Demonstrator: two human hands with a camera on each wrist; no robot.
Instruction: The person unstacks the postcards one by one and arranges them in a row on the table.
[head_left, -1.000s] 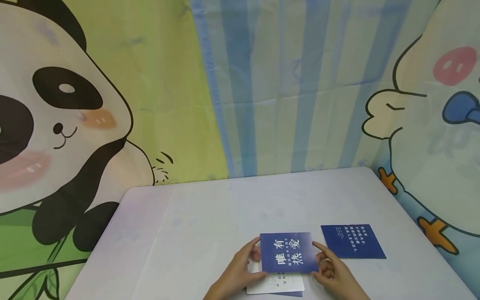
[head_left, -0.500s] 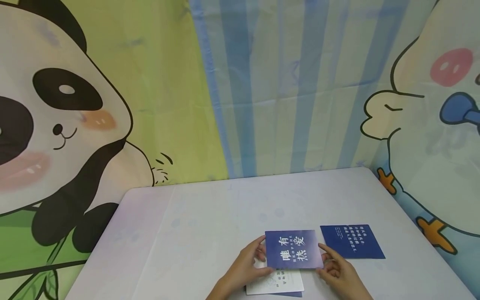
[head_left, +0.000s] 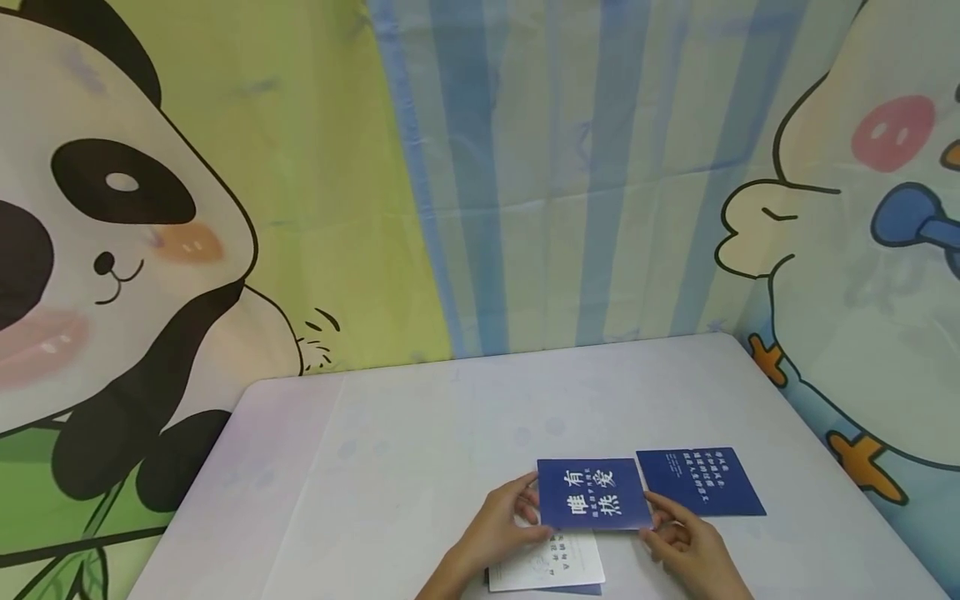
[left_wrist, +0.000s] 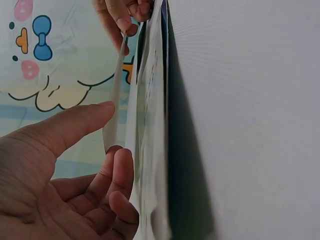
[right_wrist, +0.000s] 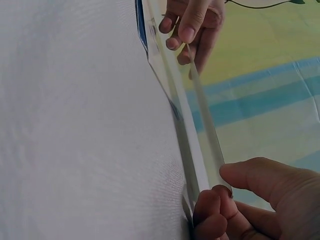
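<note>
A blue card point(head_left: 558, 493) with large white Chinese characters is held up between both hands, over the near part of the table. My left hand point(head_left: 501, 521) pinches its left edge between thumb and fingers. At the opposite edge my right hand point(head_left: 692, 540) pinches it the same way. Both wrist views show the card point(right_wrist: 207, 112) almost edge-on, raised off the tabletop. Below it lies a white printed card point(head_left: 551, 568), its upper part hidden by the held card, with a bluish card point(head_left: 577, 589) peeking out beneath.
To the right, a second dark blue card point(head_left: 701, 483) with small white text lies flat on the white table point(head_left: 405, 450). Behind the table hangs a striped cloth backdrop point(head_left: 540, 208) with a cartoon panda point(head_left: 187, 333) on the left and a white cartoon bird point(head_left: 840, 317) on the right.
Both hands have carried the held blue card a little to the right and slightly away, so its right edge now comes close to the card lying there. The grip looks unchanged.
</note>
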